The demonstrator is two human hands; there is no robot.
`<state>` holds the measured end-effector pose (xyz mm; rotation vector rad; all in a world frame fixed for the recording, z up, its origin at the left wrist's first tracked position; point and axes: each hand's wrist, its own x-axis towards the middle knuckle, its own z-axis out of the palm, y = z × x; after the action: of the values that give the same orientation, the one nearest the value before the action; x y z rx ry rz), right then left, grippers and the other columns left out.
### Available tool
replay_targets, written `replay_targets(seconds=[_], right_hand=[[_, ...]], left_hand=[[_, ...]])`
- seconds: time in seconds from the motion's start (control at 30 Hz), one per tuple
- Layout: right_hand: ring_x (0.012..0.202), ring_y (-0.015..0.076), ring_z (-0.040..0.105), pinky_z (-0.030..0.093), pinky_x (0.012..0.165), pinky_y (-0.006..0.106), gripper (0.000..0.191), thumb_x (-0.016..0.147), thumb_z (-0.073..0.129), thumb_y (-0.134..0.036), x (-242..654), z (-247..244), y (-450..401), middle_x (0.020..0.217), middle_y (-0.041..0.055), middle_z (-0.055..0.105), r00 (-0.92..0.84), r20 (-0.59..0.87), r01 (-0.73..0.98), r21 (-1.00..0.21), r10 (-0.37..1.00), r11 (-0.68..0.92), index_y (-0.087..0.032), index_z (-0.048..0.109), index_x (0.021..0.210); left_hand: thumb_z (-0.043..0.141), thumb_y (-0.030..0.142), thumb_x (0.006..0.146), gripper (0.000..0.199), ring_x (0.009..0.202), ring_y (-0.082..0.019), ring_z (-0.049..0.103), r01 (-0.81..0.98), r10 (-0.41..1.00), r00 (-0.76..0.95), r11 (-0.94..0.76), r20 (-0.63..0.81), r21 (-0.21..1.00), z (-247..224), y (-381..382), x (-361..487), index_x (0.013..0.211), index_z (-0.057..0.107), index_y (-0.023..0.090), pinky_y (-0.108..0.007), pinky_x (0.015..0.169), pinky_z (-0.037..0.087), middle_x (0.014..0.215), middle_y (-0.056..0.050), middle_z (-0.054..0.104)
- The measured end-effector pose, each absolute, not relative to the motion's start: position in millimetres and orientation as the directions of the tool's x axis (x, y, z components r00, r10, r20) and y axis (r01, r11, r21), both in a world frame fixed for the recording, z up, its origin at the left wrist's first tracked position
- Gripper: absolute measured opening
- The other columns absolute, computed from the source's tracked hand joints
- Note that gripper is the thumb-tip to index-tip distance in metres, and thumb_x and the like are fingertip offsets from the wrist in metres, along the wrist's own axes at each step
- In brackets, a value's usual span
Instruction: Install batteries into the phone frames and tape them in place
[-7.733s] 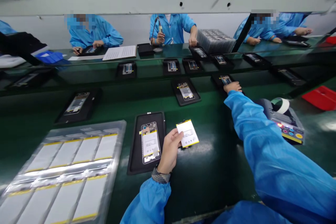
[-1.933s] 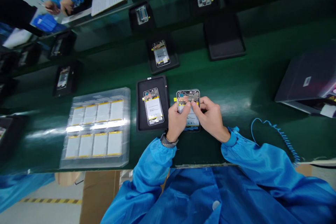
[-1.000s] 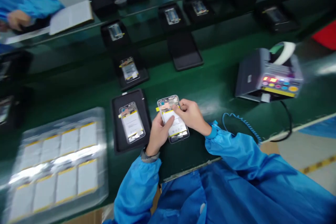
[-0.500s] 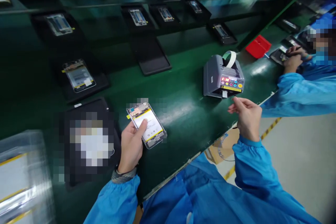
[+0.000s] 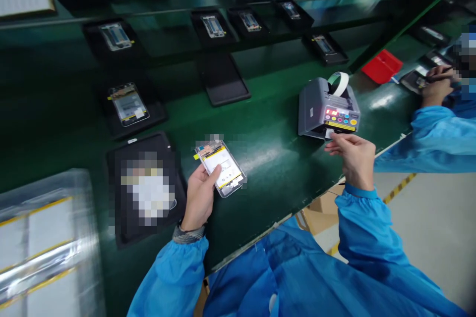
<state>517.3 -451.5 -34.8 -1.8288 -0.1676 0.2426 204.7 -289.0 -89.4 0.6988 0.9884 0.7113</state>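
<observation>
No legible text; red digits on tape dispenser display too blurred.

On the counter, the open phone lies left of the tape dispenser; an empty tray lies behind.

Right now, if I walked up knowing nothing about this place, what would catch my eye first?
Probably the grey tape dispenser with its glowing coloured buttons, at the right on the green bench; the right hand reaches to its front slot. Next, the open phone with its white, yellow-edged battery, held in the left hand near the bench's front edge. Behind, black trays carry more opened phones.
</observation>
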Motion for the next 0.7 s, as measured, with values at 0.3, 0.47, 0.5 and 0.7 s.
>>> replay_targets(seconds=[0.3,0.47,0.5,0.7], right_hand=[[0.048,0.014,0.061,0.048,0.051,0.031,0.018,0.072,0.074,0.002,519,-32,-453,0.057,0.0091,0.064,0.973,-0.031,0.041,-0.952,0.23,-0.303,-0.014,0.077,0.067],[0.042,0.014,0.056,0.049,0.048,0.029,0.007,0.064,0.076,-0.006,521,-37,-455,0.051,0.0036,0.061,0.962,0.067,0.14,-0.952,0.264,-0.271,-0.013,0.076,0.066],[0.042,0.0145,0.056,0.049,0.047,0.029,0.006,0.061,0.078,-0.009,521,-38,-456,0.051,0.0031,0.061,0.958,0.076,0.151,-0.954,0.277,-0.261,-0.013,0.076,0.065],[0.04,0.0137,0.051,0.044,0.044,0.028,0.014,0.057,0.084,-0.017,500,-29,-465,0.048,0.0014,0.057,0.947,0.055,0.132,-0.965,0.317,-0.228,-0.013,0.074,0.066]], left_hand=[[0.091,0.036,0.07,0.054,0.109,-0.028,0.073,-0.267,0.817,0.404,0.536,-0.412,0.801,-98,-292,205,0.116,0.071,0.014,-0.041,0.096,0.058,0.119,-0.014,0.076],[0.09,0.037,0.072,0.055,0.107,-0.029,0.074,-0.287,0.824,0.409,0.523,-0.391,0.803,-102,-292,205,0.117,0.07,0.014,-0.044,0.097,0.059,0.122,-0.014,0.075],[0.091,0.038,0.071,0.055,0.107,-0.03,0.074,-0.289,0.827,0.408,0.518,-0.386,0.805,-102,-292,205,0.116,0.07,0.014,-0.044,0.097,0.059,0.122,-0.014,0.075],[0.091,0.041,0.07,0.056,0.114,-0.032,0.072,-0.282,0.841,0.4,0.491,-0.365,0.824,-104,-292,206,0.115,0.07,0.015,-0.047,0.101,0.057,0.126,-0.014,0.074]])
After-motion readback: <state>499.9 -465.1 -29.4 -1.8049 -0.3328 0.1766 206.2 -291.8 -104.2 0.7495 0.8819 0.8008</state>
